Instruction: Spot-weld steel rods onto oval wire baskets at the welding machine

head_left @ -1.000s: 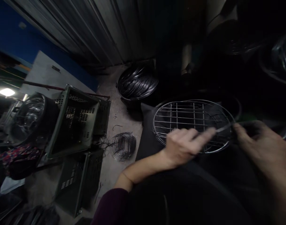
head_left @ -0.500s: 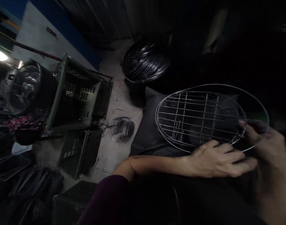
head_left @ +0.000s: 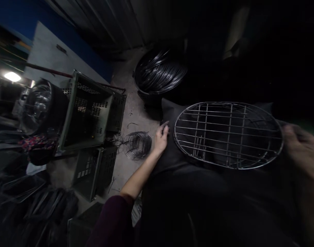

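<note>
An oval wire basket [head_left: 218, 131] with a grid of bars lies over dark grey cloth [head_left: 169, 157] in front of me. My left hand [head_left: 161, 139] is off the basket's left end, apart from the rim. Its fingers are slightly curled, with a gap to the thumb and nothing seen between them. At the opposite end, my right hand [head_left: 302, 145] grips the basket's end, thumb by the rim. Motion blurs it, and its far fingers are partly hidden. A thin wire hoop now lies along the rim, hard to tell from it.
A dark tub of bundled wire rods [head_left: 160, 73] stands beyond the cloth. A loose wire coil [head_left: 138, 145] lies on the concrete floor [head_left: 126, 175]. Green plastic crates [head_left: 109, 118] stand left, near a round drum-like object [head_left: 38, 106]. Dark wire pieces [head_left: 43, 209] are heaped lower left.
My left hand has left the basket's near rim and swung to its left end. The hoop, which stuck out past the right end, now sits along the rim. My right hand shifted slightly.
</note>
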A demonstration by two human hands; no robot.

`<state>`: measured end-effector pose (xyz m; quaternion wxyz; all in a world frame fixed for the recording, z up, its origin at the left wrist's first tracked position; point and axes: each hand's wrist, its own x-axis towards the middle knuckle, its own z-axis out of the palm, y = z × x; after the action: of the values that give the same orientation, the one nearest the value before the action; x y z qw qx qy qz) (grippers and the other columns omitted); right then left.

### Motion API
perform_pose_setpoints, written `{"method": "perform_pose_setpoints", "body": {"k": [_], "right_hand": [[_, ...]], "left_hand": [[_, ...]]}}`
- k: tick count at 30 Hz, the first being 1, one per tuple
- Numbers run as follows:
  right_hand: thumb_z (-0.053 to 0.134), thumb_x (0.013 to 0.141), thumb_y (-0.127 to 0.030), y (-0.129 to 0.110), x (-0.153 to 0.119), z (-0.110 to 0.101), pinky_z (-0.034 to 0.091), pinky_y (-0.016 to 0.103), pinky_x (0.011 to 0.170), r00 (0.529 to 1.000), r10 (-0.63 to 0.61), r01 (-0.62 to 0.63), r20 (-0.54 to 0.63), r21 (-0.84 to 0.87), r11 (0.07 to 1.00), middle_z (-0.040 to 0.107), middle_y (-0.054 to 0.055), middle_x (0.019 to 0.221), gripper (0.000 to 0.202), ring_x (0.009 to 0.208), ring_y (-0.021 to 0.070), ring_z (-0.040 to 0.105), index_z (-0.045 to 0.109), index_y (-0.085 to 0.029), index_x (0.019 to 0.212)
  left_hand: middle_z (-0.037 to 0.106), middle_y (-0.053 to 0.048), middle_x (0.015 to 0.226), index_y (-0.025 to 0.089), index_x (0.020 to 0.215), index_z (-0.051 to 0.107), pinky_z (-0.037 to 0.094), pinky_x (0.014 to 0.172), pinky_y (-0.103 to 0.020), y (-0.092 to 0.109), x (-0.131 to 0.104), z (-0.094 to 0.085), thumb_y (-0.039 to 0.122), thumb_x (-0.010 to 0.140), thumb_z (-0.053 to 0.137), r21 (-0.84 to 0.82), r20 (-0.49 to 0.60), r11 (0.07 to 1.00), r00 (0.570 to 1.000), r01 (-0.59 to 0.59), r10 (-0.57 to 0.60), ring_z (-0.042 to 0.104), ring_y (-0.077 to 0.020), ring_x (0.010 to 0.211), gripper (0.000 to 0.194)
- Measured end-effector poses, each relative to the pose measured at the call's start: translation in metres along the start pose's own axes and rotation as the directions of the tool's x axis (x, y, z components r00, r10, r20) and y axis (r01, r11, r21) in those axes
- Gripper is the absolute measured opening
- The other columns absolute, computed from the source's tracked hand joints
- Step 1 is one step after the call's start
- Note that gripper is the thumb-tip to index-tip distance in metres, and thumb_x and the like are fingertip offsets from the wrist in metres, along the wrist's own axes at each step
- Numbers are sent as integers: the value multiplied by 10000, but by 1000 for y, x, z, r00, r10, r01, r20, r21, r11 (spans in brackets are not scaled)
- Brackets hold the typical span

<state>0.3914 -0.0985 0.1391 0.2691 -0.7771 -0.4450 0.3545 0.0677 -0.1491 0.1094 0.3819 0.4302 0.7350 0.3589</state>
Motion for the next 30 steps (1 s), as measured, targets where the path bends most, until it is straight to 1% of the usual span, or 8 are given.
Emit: {"method": "perform_pose_setpoints", "body": {"k": [3,6,9,11,14,17,22,30], "right_hand": [[719,513,-729,-11,-7,11,540,435,758,997,77,-79,24,134,988,672,51,840,620,813,250,635,667,-227,873],[810,432,-616,-21,-10,15,462,320,507,967,245,-254,65,234,939,653,42,751,611,643,200,592,657,-217,868],[847,403,-517,-31,-8,15,368,256,414,925,372,-379,83,284,881,639,30,696,571,532,138,511,643,-203,833],[857,387,-488,-34,-6,15,389,245,427,930,359,-364,76,315,877,644,24,700,568,535,121,506,649,-194,826],[856,383,-502,-31,-5,15,434,263,452,953,298,-298,52,325,897,644,24,695,590,567,141,546,666,-192,848],[842,407,-532,-24,-6,14,456,296,448,958,281,-286,61,299,910,650,28,702,601,583,174,575,678,-199,880],[835,441,-562,-14,-7,14,503,295,522,969,237,-246,65,280,928,672,36,779,618,708,196,633,694,-197,919],[864,357,-599,-1,5,6,520,353,531,967,195,-220,166,145,965,696,64,813,663,613,185,577,700,-206,865]], "left_hand": [[709,-81,1224,138,1261,646,476,1038,-288,-9,20,12,226,941,528,-43,137,999,990,33,-27,653,-183,1130,353],[749,-72,1108,130,1253,659,527,932,-289,-10,30,16,211,908,572,-46,152,998,988,43,-35,693,-183,983,364],[768,-34,969,159,1305,627,539,882,-273,-5,40,12,249,917,571,-42,140,999,990,-6,12,696,-155,891,402],[769,-12,898,171,1387,551,545,850,-257,1,48,9,272,919,576,-56,130,997,990,-45,52,695,-137,833,479],[759,-48,1105,150,1306,624,516,957,-257,11,58,5,267,921,575,-70,136,989,981,-129,137,692,-161,1030,405],[701,-67,1266,139,1196,702,460,1072,-289,16,68,4,207,918,558,-13,240,993,964,-117,117,631,-214,1222,320],[659,-74,1325,131,1306,635,457,1093,-313,16,72,2,160,916,541,74,364,988,926,-135,99,593,-243,1284,402],[706,-18,1256,233,1314,634,520,984,-295,9,68,10,237,957,520,288,323,931,938,-222,124,697,-239,1113,374]]}}
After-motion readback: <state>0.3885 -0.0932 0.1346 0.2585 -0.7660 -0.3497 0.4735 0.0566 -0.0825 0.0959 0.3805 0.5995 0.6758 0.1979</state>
